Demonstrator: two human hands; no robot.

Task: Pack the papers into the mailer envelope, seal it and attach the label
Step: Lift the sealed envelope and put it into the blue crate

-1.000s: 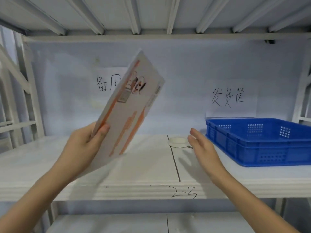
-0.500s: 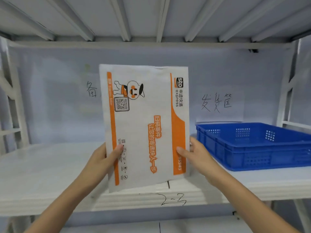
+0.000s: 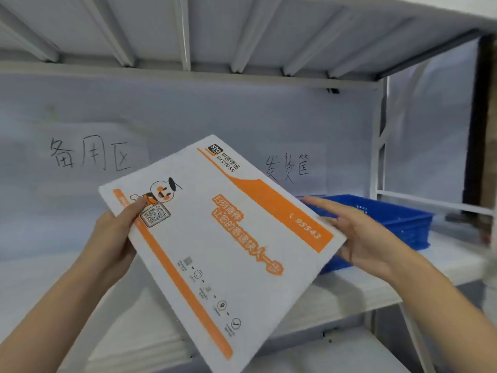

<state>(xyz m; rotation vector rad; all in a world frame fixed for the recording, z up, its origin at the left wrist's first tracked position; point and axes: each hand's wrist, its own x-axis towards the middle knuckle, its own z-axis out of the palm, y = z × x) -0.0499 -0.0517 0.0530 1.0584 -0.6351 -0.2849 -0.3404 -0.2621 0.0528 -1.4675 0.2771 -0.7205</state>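
A white and orange mailer envelope (image 3: 215, 243) with a cartoon figure, a QR code and printed text fills the middle of the head view, held in the air and tilted so its long side slants down to the right. My left hand (image 3: 115, 238) grips its upper left edge, thumb on the printed face beside the QR code. My right hand (image 3: 360, 238) supports the right edge from behind, fingers stretched out along it. No loose papers or label show in the view.
A blue plastic crate (image 3: 398, 219) stands on the white shelf (image 3: 376, 286) at the right, partly behind the envelope and my right hand. Two handwritten paper signs hang on the back wall. Shelf uprights (image 3: 376, 146) stand at the right, and a lower shelf lies below.
The envelope has turned from upright to a slanted, flatter pose and come closer. My left hand has shifted up to the QR code corner. The view has swung left and tilted.
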